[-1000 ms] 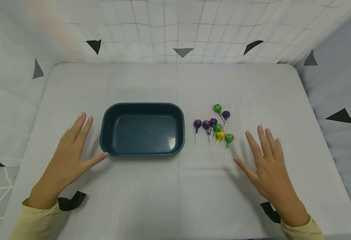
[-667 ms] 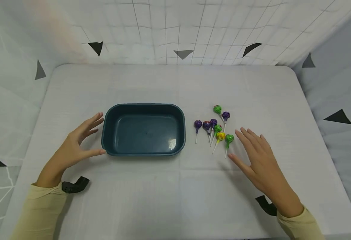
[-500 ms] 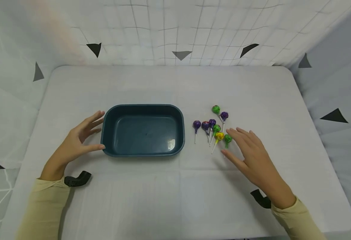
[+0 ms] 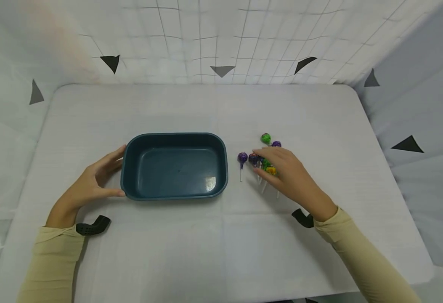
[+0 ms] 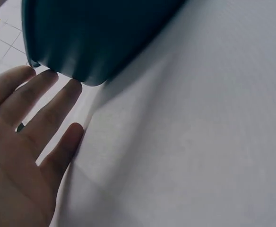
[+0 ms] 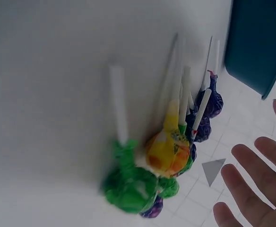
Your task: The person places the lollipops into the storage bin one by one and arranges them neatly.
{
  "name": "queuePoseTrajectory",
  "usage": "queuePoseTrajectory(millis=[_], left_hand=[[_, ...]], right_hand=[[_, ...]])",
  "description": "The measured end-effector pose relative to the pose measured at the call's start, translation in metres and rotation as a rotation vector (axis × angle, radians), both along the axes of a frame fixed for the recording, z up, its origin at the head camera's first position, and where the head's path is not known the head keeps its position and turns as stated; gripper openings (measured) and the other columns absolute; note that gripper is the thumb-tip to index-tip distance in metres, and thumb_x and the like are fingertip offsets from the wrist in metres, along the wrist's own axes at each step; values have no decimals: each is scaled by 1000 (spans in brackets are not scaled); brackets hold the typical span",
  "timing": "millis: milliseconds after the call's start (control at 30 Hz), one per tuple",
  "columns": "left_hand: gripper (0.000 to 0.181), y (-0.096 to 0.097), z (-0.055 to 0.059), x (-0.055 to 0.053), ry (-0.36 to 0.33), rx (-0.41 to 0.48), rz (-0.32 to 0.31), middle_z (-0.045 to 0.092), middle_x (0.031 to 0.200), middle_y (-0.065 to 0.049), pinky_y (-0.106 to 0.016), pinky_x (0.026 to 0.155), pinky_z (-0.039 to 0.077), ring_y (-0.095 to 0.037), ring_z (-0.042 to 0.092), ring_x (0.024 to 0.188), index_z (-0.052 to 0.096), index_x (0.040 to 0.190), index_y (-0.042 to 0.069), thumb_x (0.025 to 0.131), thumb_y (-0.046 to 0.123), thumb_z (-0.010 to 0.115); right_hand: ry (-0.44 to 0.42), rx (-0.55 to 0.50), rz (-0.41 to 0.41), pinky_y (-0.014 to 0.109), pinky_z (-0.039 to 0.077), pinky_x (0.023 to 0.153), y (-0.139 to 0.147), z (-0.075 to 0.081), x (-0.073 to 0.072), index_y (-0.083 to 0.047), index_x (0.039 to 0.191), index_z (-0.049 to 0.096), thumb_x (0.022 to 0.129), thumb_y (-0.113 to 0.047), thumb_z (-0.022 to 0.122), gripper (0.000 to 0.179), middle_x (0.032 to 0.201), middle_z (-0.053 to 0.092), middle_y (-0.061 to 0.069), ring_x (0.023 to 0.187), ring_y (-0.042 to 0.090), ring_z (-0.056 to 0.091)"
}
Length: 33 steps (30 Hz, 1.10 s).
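Note:
My left hand (image 4: 85, 185) is at the left end of a dark teal plastic bin (image 4: 176, 172). Its thumb and fingers are spread, and in the left wrist view several fingertips touch the bin's outer wall. My right hand (image 4: 287, 174) hovers over a cluster of wrapped lollipops, partly covering them; its fingers are extended and hold nothing. At the cluster's left lies a purple lollipop (image 4: 242, 157), with a green one (image 4: 266, 138) at the back. The right wrist view shows a yellow lollipop (image 6: 168, 151) and a green lollipop (image 6: 131, 189) close up, apart from the fingers.
The white table (image 4: 149, 252) has rounded far corners and carries the bin and lollipops. Behind it hangs a white cloth with a grid pattern (image 4: 221, 42). Black curved wrist pieces (image 4: 94, 226) sit at both cuffs.
My right hand has moved left from beside the lollipops to above them. My left hand has come in from the left, its fingers now against the bin's end.

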<state>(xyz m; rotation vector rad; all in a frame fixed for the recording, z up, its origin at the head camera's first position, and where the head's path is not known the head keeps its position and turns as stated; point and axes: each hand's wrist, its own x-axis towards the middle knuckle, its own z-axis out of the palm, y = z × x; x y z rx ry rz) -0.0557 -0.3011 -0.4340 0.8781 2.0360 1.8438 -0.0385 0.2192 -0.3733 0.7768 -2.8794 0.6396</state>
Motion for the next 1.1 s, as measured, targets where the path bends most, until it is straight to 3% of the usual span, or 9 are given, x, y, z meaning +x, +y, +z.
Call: queuePoseTrajectory(millis=[233,467,700,1100], left_hand=[[118,-1,-2,0,14,-19,16,24,172,-13,-15,122,33,-8,35,154,20,161,-8,62,-30,80],[121,0,0,1,-7,-55,39,22,172,-15,-15,123,31,-6,32,154,20,162,-5,61,-29,82],[122,0,1,1,-22,-71,45,21,173,-16,-15,124,31,-5,32,155,21,163,-4,60,-29,82],[118,0,-3,0,57,-7,1,25,172,-11,-14,122,32,-7,33,154,20,161,-9,62,-29,82]], right_hand=[[-51,84,19,53,49,111,-17,-2,-29,-7,130,70,95,-27,77,42,127,73,12,121,32,65],[-91,98,44,47,56,101,-25,-11,-46,-6,122,75,93,-24,79,34,116,78,10,111,28,71],[-117,75,42,44,57,97,-29,-16,-50,-6,113,78,91,-22,81,27,108,79,8,106,26,72],[-222,-21,32,40,62,90,-26,-22,-57,-6,112,79,92,-20,80,24,107,80,8,102,22,74]])
